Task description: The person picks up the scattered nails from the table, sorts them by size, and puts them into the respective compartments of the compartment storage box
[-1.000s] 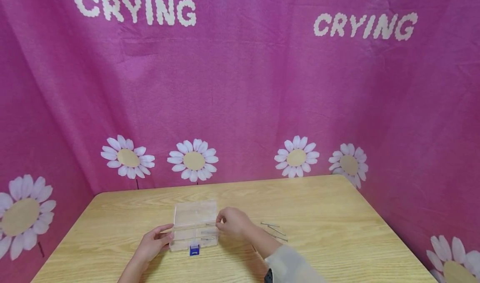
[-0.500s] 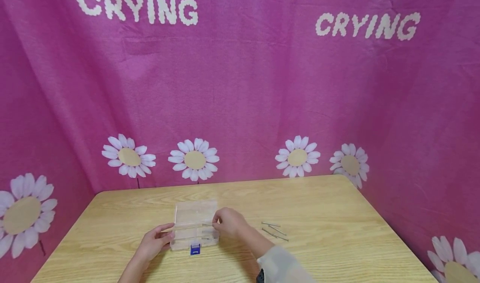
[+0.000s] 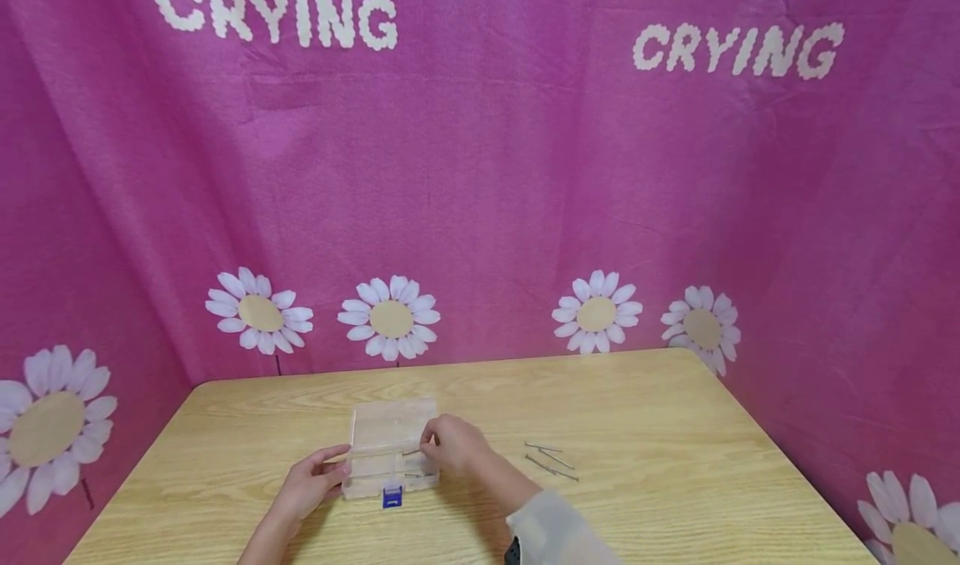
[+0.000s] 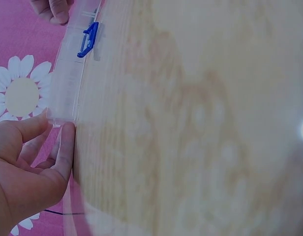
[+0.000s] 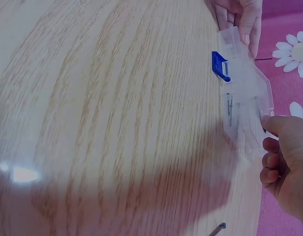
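Observation:
A clear plastic compartment box lies on the table with its lid raised at the back and a blue latch at the front. My left hand grips the box's left end between thumb and fingers. Over the right half of the box, my right hand pinches a thin metal nail, whose end sticks out leftward from the fingertips. Several nails lie in a front right compartment, as the right wrist view shows. The right fingers hide part of the rear right compartment.
Several loose nails lie on the wooden table to the right of the box. A pink curtain with daisies and lettering hangs behind the table and along its sides.
My right hand has shifted slightly left over the box with the nail between its fingers. The left hand keeps its grip on the box end.

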Action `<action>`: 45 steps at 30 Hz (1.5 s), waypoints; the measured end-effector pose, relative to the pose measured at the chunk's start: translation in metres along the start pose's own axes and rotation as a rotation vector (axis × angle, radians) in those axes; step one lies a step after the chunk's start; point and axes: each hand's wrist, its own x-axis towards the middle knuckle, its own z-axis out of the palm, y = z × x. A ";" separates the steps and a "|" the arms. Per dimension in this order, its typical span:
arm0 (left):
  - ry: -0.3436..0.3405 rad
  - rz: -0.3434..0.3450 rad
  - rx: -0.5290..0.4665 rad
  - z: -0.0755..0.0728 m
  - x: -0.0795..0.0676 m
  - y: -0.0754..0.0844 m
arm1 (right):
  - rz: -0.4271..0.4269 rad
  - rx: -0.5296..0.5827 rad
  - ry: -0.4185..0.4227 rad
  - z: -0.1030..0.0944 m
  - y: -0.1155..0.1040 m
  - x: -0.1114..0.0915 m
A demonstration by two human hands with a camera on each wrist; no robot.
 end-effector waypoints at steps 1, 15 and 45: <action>0.001 -0.001 -0.001 0.000 0.000 0.000 | 0.005 0.003 0.000 0.000 0.000 0.000; -0.006 -0.003 -0.006 0.000 -0.001 0.002 | 0.013 0.117 -0.006 -0.011 0.027 -0.011; -0.012 -0.004 -0.033 0.001 -0.001 0.002 | -0.027 0.180 -0.041 -0.038 0.083 -0.078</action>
